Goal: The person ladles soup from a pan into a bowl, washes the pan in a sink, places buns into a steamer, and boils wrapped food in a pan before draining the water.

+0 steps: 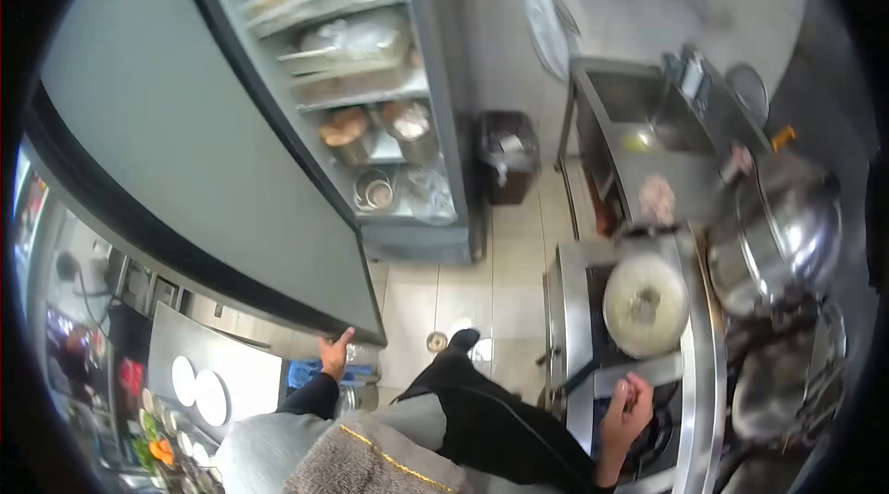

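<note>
My left hand (334,354) is at the near edge of the open refrigerator door (231,133), thumb raised and fingers bent around that edge. Over the stove (690,401), my right hand (628,409) has its fingers curled together; whether anything small is between them is hidden. Just beyond it, a round pan (645,305) with pale contents sits on the stove. A dark pan handle (580,376) lies to the left of my right hand, apart from the fingers.
Refrigerator shelves (370,91) carry trays, pots and bags. A dark bin (508,156) stands beside it. A metal sink (639,100) is beyond the stove, with large steel pots (782,225) at right. Plates (211,399) lie on a left counter; a small round object (436,341) is on the floor.
</note>
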The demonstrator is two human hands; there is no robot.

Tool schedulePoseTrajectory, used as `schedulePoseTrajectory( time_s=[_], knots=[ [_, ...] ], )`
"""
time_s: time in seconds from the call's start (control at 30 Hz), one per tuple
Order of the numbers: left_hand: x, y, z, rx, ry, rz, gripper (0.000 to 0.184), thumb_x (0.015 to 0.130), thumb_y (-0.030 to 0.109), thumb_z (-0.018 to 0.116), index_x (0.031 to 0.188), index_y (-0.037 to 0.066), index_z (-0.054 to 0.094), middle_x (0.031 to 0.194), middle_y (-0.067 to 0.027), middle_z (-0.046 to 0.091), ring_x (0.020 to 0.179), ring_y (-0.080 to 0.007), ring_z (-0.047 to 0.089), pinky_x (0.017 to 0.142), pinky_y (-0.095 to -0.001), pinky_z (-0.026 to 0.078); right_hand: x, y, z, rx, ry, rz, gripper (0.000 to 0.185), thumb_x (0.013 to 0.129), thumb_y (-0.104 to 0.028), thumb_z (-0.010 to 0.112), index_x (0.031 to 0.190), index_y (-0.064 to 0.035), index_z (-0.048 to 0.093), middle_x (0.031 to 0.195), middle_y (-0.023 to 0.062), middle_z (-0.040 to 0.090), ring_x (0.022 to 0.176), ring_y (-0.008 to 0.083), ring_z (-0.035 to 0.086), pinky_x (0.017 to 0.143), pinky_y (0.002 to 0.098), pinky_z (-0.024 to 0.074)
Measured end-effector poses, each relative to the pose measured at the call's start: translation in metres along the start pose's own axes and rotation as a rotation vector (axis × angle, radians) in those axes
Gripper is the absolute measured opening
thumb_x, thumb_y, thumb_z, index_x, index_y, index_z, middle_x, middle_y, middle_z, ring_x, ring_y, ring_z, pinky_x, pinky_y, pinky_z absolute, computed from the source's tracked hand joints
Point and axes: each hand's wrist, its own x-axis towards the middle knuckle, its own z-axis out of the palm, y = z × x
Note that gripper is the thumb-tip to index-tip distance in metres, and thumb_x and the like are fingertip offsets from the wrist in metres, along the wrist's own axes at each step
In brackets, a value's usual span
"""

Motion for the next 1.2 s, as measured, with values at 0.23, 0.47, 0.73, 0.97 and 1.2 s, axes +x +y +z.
schedulePoseTrajectory(
  time_s=[0.23,0.47,0.73,0.97,1.2],
  knots=[
    [0.098,0.043,0.144,-0.083,-0.511,-0.437,0.062,0.091,0.031,0.069,0.144,0.007,0.048,0.138,-0.0144,0.056,0.122,-0.0264,0.055,0.100,-0.0412,0.048,0.059,-0.059,0.087,-0.271,-0.262,0.074,0.034,0.094,-0.024,0.065,0.122,-0.0041,0.063,0.112,0.0152,0.069,0.104,0.0265,0.065,0.094,0.0358,0.0487],
    [0.215,0.660,0.147,-0.362,0.219,1.660,0.076,0.087,0.025,0.079,0.147,0.001,0.040,0.141,-0.0181,0.051,0.129,-0.0265,0.051,0.108,-0.0401,0.041,0.103,-0.112,0.227,-0.232,-0.392,-0.119,0.029,0.095,-0.025,0.063,0.109,0.0001,0.065,0.089,0.0118,0.064,0.086,0.0219,0.060,0.082,0.0368,0.0489],
    [0.296,0.894,0.115,0.255,0.174,1.409,0.078,0.081,0.059,0.076,0.117,-0.008,0.059,0.104,-0.0218,0.070,0.098,-0.0306,0.066,0.087,-0.0377,0.051,0.099,-0.113,0.312,-0.058,-0.450,-0.076,0.026,0.085,-0.012,0.075,0.107,-0.0001,0.067,0.072,0.0028,0.061,0.063,0.0099,0.053,0.059,0.0258,0.0462],
    [0.237,0.891,0.083,0.253,0.067,1.383,0.065,0.083,0.059,0.074,0.105,0.000,0.059,0.090,-0.0113,0.065,0.082,-0.0182,0.062,0.068,-0.0296,0.050,0.120,-0.098,0.291,-0.147,-0.471,-0.165,0.028,0.084,-0.014,0.076,0.107,-0.0004,0.067,0.073,0.0087,0.063,0.058,0.0162,0.057,0.057,0.0290,0.0487],
    [0.154,0.824,0.064,0.009,-0.305,1.324,0.048,0.093,0.046,0.065,0.107,0.000,0.063,0.098,-0.0140,0.066,0.088,-0.0249,0.067,0.079,-0.0375,0.055,0.140,-0.102,0.266,-0.041,-0.456,-0.053,0.028,0.086,-0.015,0.076,0.108,0.0000,0.067,0.072,0.0035,0.061,0.061,0.0093,0.053,0.059,0.0256,0.0470]
  ],
)
